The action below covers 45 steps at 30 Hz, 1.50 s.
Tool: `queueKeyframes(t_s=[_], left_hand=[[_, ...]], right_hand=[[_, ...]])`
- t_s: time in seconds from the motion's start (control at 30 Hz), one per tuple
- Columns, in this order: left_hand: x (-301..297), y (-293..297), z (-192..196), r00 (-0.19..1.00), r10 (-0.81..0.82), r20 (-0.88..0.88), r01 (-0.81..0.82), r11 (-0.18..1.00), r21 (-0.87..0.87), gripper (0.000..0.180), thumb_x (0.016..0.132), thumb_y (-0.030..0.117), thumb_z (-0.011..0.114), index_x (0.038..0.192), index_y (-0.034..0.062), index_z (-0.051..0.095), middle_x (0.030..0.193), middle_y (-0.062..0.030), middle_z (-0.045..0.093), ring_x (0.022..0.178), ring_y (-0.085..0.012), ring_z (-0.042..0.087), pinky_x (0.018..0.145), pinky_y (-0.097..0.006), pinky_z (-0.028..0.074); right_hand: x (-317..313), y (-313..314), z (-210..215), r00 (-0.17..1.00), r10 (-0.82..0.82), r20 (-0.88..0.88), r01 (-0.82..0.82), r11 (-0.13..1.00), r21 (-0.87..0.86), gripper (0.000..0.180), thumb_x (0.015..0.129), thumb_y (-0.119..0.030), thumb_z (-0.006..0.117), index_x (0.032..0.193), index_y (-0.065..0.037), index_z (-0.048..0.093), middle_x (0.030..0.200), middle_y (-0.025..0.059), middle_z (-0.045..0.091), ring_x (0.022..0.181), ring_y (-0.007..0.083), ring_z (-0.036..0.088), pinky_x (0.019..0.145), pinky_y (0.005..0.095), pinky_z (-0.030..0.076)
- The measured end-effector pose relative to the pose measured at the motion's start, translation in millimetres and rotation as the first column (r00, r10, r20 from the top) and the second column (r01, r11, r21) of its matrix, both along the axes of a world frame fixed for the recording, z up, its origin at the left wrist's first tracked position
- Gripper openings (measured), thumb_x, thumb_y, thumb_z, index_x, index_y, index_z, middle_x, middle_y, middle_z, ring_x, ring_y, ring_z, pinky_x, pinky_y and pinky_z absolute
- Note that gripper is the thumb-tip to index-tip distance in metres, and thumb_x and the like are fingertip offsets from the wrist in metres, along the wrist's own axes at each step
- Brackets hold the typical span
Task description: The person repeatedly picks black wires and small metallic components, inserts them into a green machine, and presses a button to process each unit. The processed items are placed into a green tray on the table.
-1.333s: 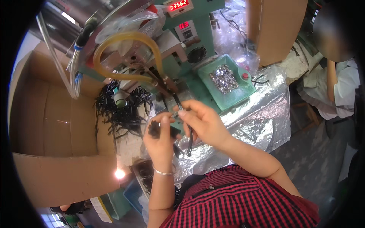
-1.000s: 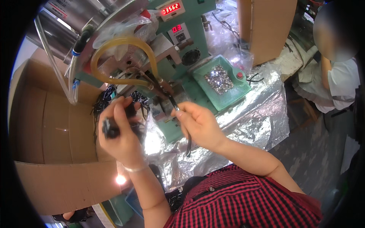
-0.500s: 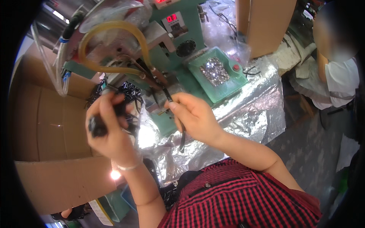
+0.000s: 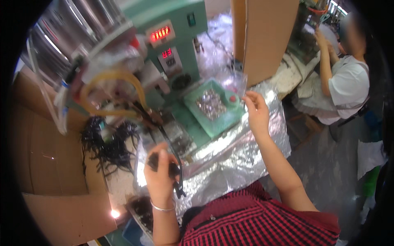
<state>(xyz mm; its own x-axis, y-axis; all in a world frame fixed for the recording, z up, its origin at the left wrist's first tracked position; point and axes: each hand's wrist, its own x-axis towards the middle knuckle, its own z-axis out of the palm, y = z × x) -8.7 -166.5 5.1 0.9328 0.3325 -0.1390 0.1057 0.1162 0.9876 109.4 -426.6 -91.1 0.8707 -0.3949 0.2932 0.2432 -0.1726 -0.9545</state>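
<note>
My left hand (image 4: pixel 160 174) is closed round a dark bundle (image 4: pixel 154 160), beside a machine with copper-coloured arms (image 4: pixel 152 119). A black strap (image 4: pixel 169 141) runs from those arms down past my fingers, and its end hangs below the hand. Whether my fingers touch the strap I cannot tell. My right hand (image 4: pixel 257 111) is up at the right corner of a green tray (image 4: pixel 201 121), near a red button (image 4: pixel 232 99). Its thumb and fingertips are pinched together; what they hold, if anything, is too small to make out. Small shiny metal pieces (image 4: pixel 211 104) lie in the tray.
A green machine body (image 4: pixel 180 16) with red displays stands behind. Many black straps (image 4: pixel 106 143) are heaped at left beside a cardboard box (image 4: pixel 53 151). Foil (image 4: pixel 221 164) covers the bench. Another person (image 4: pixel 349 82) sits at far right.
My right hand has left the strap and moved right to the tray's corner. My left hand has come right and down, close to the strap. The whole view has shifted.
</note>
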Motion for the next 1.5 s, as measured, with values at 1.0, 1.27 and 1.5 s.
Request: queueKeyframes(t_s=[1.0, 1.27, 1.5], left_hand=[[26.1, -22.8, -9.0, 0.987, 0.079, 0.140, -0.050, 0.978, -0.202, 0.021, 0.094, 0.019, 0.059, 0.087, 0.0000, 0.059, 0.057, -0.0029, 0.053, 0.045, -0.0069, 0.044, 0.038, -0.020, 0.028], [25.1, -26.3, -6.1, 0.987, 0.103, 0.125, -0.073, 0.973, -0.218, 0.017, 0.094, 0.017, 0.058, 0.088, 0.0003, 0.058, 0.057, -0.0025, 0.052, 0.045, -0.0071, 0.043, 0.037, -0.019, 0.028], [25.9, -26.1, -5.1, 0.988, 0.061, 0.139, -0.028, 0.973, -0.228, 0.017, 0.094, 0.016, 0.057, 0.087, -0.0001, 0.057, 0.057, -0.0021, 0.052, 0.043, -0.0064, 0.040, 0.037, -0.020, 0.027]], right_hand=[[37.9, 25.9, -36.7, 0.982, -0.103, -0.160, 0.046, 0.944, -0.327, 0.036, 0.096, -0.025, 0.045, 0.120, -0.001, 0.060, 0.102, 0.0141, 0.069, 0.096, 0.0265, 0.066, 0.085, 0.0356, 0.049], [38.3, 21.6, -39.0, 0.987, -0.114, -0.110, 0.069, 0.933, -0.352, 0.033, 0.095, -0.024, 0.047, 0.117, -0.003, 0.060, 0.098, 0.0132, 0.070, 0.092, 0.0255, 0.067, 0.082, 0.0348, 0.049], [41.9, 21.2, -40.8, 0.983, -0.113, -0.148, 0.066, 0.955, -0.291, 0.034, 0.095, -0.027, 0.049, 0.117, -0.003, 0.060, 0.096, 0.0129, 0.070, 0.090, 0.0277, 0.067, 0.083, 0.0369, 0.049]])
